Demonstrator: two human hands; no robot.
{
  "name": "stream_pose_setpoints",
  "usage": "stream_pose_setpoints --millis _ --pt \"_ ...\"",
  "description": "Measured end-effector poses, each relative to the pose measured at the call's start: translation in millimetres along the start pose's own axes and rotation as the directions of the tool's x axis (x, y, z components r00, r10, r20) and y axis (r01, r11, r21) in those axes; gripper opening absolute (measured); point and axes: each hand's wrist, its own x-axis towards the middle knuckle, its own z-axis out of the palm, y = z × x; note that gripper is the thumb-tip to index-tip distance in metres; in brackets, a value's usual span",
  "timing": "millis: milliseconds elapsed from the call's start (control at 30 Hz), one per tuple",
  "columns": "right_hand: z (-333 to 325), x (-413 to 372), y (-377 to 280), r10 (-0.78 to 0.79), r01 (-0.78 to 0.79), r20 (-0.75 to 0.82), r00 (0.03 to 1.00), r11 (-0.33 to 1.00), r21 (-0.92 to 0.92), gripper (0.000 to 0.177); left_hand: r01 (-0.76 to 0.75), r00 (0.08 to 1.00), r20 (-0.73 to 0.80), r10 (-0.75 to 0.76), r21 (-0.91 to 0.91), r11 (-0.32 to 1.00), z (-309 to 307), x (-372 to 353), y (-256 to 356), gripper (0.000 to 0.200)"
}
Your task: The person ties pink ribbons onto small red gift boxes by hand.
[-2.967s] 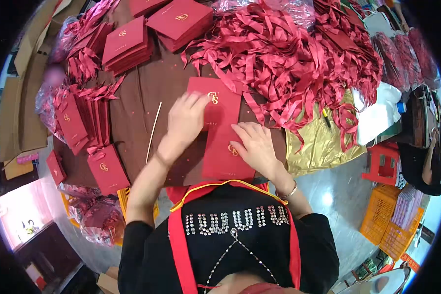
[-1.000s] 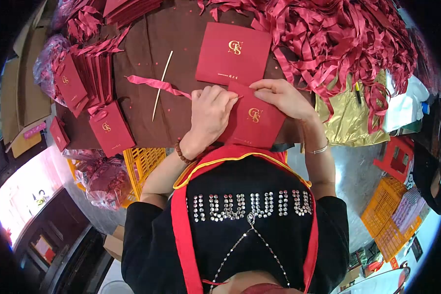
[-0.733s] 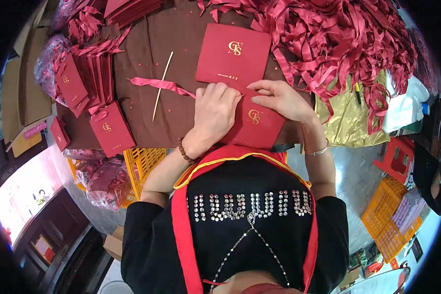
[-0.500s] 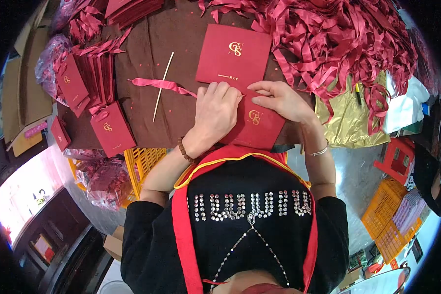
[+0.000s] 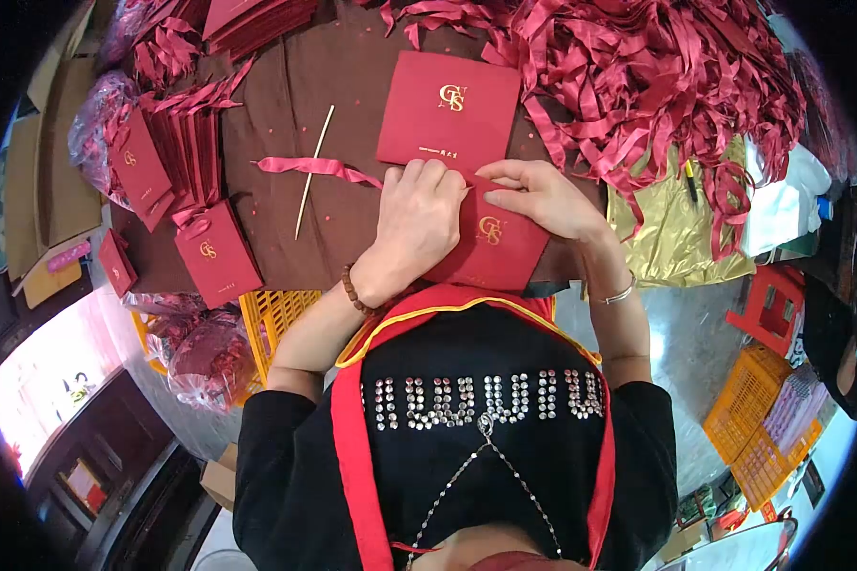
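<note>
A red bag with a gold logo (image 5: 490,243) lies at the table's front edge, against the apron. My left hand (image 5: 419,219) is closed in a pinch at its upper left edge, and a red ribbon (image 5: 319,166) runs out leftward from under the fingers. Opposite it, my right hand (image 5: 538,198) rests on the bag's upper right edge, thumb and fingers drawn together; what they pinch is too small to make out. Just beyond both hands lies a second red bag (image 5: 450,114), flat with its logo up. The ribbon crosses a thin wooden stick (image 5: 314,171).
A heap of red ribbons (image 5: 657,76) covers the back right, beside gold wrapping (image 5: 671,228). Finished-looking red bags with ribbons (image 5: 217,252) and a row of upright bags (image 5: 186,152) stand at left. Yellow crates (image 5: 281,319) are below the table.
The whole view has shifted slightly. Both hands stay at the same places on the bag, with hardly any visible movement.
</note>
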Motion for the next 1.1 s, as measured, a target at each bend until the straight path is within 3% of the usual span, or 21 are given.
stream_pose_setpoints --millis 167,233,333,467,533,700,767,800,900,933,967,1033,1067,1100 --pt "1.7 -1.4 -6.4 0.007 -0.007 -0.002 1.000 0.999 -0.051 0.034 -0.018 0.994 0.105 0.011 0.066 0.998 -3.8 5.7 1.2 0.009" --pt "3.5 -2.3 -9.4 -0.058 0.054 -0.024 0.998 0.988 -0.145 0.034 -0.032 0.993 0.117 0.023 0.078 0.996 -5.0 5.7 3.0 0.006" --pt "1.9 -2.2 -7.7 0.025 -0.026 -0.005 1.000 0.998 -0.063 0.034 -0.072 0.990 0.132 0.056 0.121 0.990 0.0 2.9 3.9 0.010" --pt "3.3 -3.4 -9.9 -0.012 0.011 -0.003 1.000 0.998 -0.059 0.033 -0.103 0.990 0.111 0.087 0.145 0.984 -2.5 4.8 6.5 0.008" --pt "5.0 -3.6 -11.8 -0.093 0.076 -0.056 0.994 0.965 -0.253 0.032 -0.077 0.992 0.112 0.065 0.108 0.991 -4.0 4.1 5.3 0.008" --pt "10.9 -4.8 -16.9 -0.096 0.062 -0.074 0.993 0.925 -0.375 0.029 -0.101 0.984 0.164 0.070 0.189 0.977 -10.0 8.9 6.1 0.011" --pt "13.6 -4.6 -14.1 -0.154 0.101 -0.105 0.983 0.915 -0.390 0.029 -0.194 0.963 0.232 0.139 0.236 0.952 -11.7 12.7 11.2 0.014" --pt "16.8 -7.0 -27.7 -0.104 0.052 -0.086 0.991 0.884 -0.465 0.028 -0.225 0.960 0.233 0.156 0.304 0.926 -8.8 14.8 14.6 0.015" --pt "19.5 -7.2 -30.9 -0.038 -0.014 -0.115 0.993 0.909 -0.416 0.028 -0.288 0.934 0.315 0.168 0.388 0.875 -10.9 19.0 21.2 0.015" --pt "14.6 -3.9 -13.9 -0.083 0.054 -0.100 0.992 0.963 -0.264 0.030 -0.293 0.936 0.299 0.186 0.368 0.883 -10.7 18.9 18.7 0.017" --pt "11.0 -2.0 -4.4 -0.082 0.051 -0.109 0.991 0.963 -0.266 0.030 -0.300 0.934 0.297 0.196 0.363 0.882 -10.4 18.6 13.8 0.017" --pt "7.3 -3.1 1.4 -0.063 0.052 -0.077 0.995 0.988 -0.144 0.031 -0.274 0.946 0.226 0.232 0.175 0.946 -11.3 16.4 3.0 0.016" --pt "6.8 -3.0 6.2 -0.117 0.091 -0.131 0.984 0.978 -0.189 0.032 -0.220 0.954 0.226 0.195 0.088 0.972 -13.2 15.1 -0.4 0.013" --pt "6.8 -4.5 3.3 -0.109 0.079 -0.153 0.982 0.979 -0.189 0.032 -0.226 0.965 0.170 0.201 0.146 0.963 -16.5 15.5 -2.1 0.009"
